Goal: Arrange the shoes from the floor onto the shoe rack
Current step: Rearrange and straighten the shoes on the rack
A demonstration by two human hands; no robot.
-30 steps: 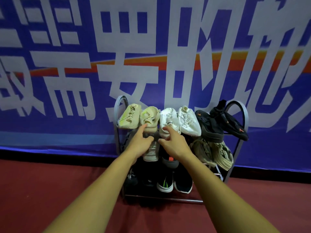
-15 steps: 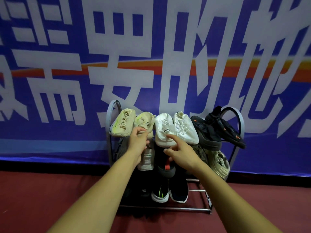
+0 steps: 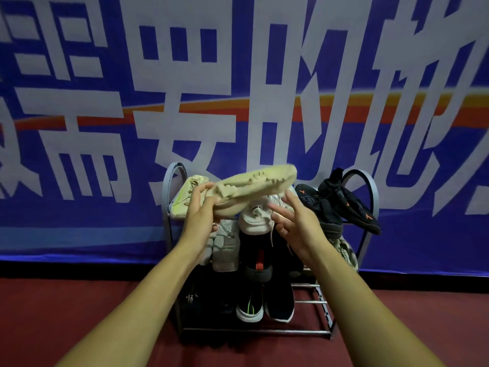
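Head view: both forearms reach up from the lower edge of the frame toward the shoe rack (image 3: 169, 207). The rack stands at centre frame on the red floor (image 3: 53, 313), against a blue banner (image 3: 79, 144) printed with large white characters.

Left hand (image 3: 198, 211): fingers and thumb are curled round one end of the beige shoe (image 3: 254, 186), gripping it. The beige shoe is held in the air in front of the rack's top tier, sole facing the camera. It lies roughly level, with its free end tilted up toward the right of the frame. It is motion-blurred, and which end is gripped cannot be determined.

Right hand (image 3: 296, 221): fingers are spread and relaxed and hold nothing. The hand sits just below the raised end of the beige shoe. Contact between its fingertips and the shoe cannot be confirmed.

Top tier, left to right in frame:
- a second beige shoe (image 3: 182, 202) with a yellow-green stripe, partly hidden behind the left hand
- white shoes (image 3: 254, 221)
- black shoes (image 3: 344, 205) with orange marks, the outer one crossing in front of the right hoop

Middle tier:
- a grey shoe (image 3: 225, 250)
- a dark shoe with a red tab (image 3: 258, 263)
- a patterned shoe (image 3: 346, 254) at right

Bottom tier:
- a black shoe with green stripes (image 3: 250, 308), beside a dark shoe with a white sole (image 3: 280, 305)
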